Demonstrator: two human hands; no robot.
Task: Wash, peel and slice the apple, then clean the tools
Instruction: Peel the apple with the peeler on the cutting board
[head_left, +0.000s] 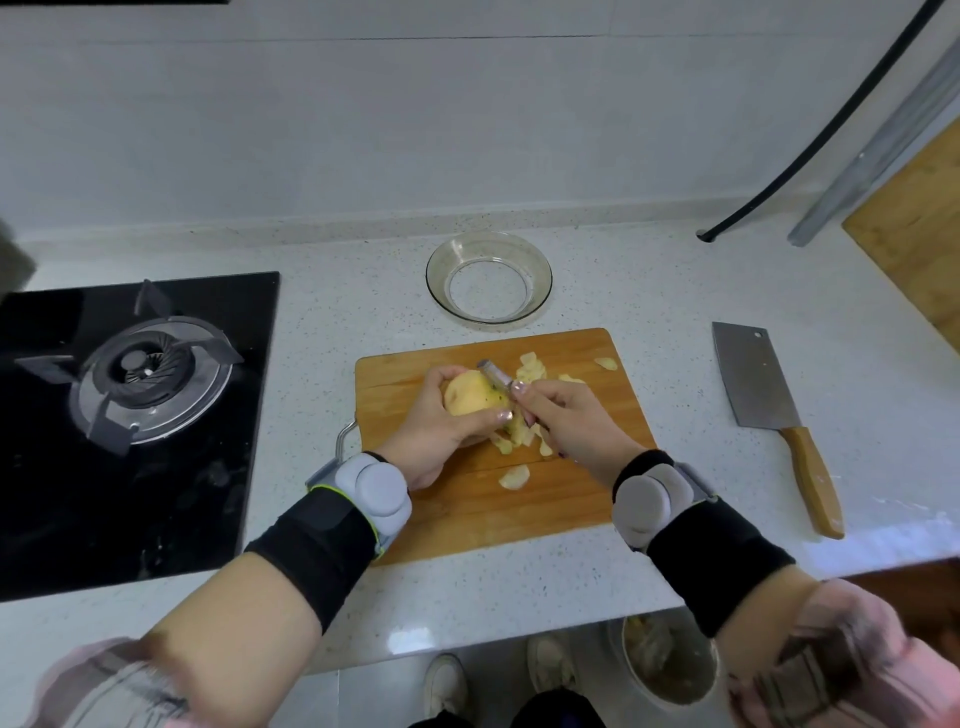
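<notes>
My left hand (436, 431) grips a pale yellow apple (470, 397), mostly bare of skin, above the wooden cutting board (582, 493). My right hand (566, 421) holds a metal peeler (496, 378) whose head lies against the apple's upper right side. Several strips of peel (532, 370) lie on the board behind, under and in front of my hands. A cleaver (753, 384) with a wooden handle lies flat on the counter to the right of the board.
An empty glass bowl (488, 278) stands behind the board. A black gas hob (135, 389) fills the left side. A second wooden board (919, 228) leans at the far right. A bin (667, 660) sits on the floor below the counter edge.
</notes>
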